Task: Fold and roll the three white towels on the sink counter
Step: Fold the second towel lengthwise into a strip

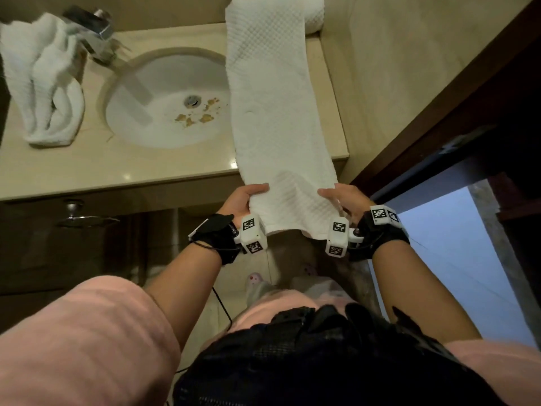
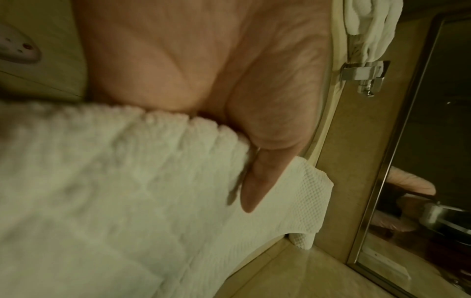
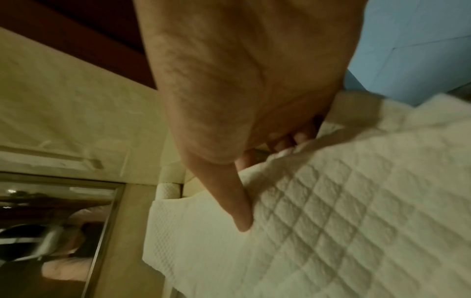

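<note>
A long white waffle towel (image 1: pixel 272 106) lies folded lengthwise on the right part of the counter (image 1: pixel 87 168), its near end hanging past the front edge. My left hand (image 1: pixel 247 197) grips the near end's left side, thumb on top (image 2: pixel 257 181) of the towel (image 2: pixel 127 201). My right hand (image 1: pixel 341 199) grips the right side, thumb on top (image 3: pixel 239 209) of the towel (image 3: pixel 331 221). A crumpled white towel (image 1: pixel 44 83) lies at the counter's left. A rolled white towel (image 1: pixel 314 16) sits at the back right corner, partly hidden by the long towel.
A round white sink basin (image 1: pixel 164 98) with brown crumbs near its drain sits mid-counter, a chrome tap (image 1: pixel 93 24) behind it. A beige wall (image 1: pixel 395 68) and dark wooden door frame (image 1: pixel 468 98) close the right side. A mirror (image 2: pixel 420 141) backs the counter. Dark cabinet fronts below.
</note>
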